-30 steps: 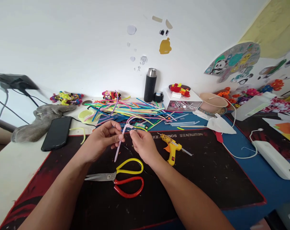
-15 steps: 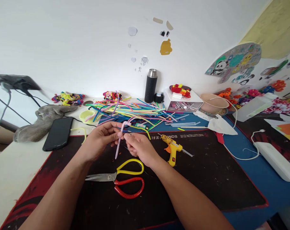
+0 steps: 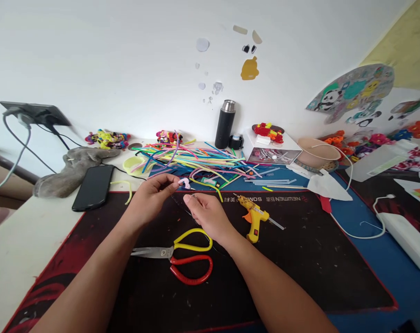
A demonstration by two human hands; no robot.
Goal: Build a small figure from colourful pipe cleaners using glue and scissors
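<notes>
My left hand is closed in a pinch on a pale lilac pipe cleaner. A short, bent end of it sticks out past the fingertips; the rest is hidden. Just right of it, my right hand is closed, with thumb and forefinger pressed together. A tiny metallic glint shows at those fingertips, but what it belongs to I cannot make out. The two hands are slightly apart. Below them lie scissors with one yellow and one red handle. A yellow hot glue gun rests on the mat right of my right hand.
Behind the hands lies a heap of colourful pipe cleaners. A black flask and a white box stand near the wall. A phone lies left on the desk, a white power strip right. Beneath is a black mat.
The lilac pipe cleaner's long straight end, hanging below my left fingers before, no longer shows. My left hand has turned, and the bent end points right. The view has shifted slightly left.
</notes>
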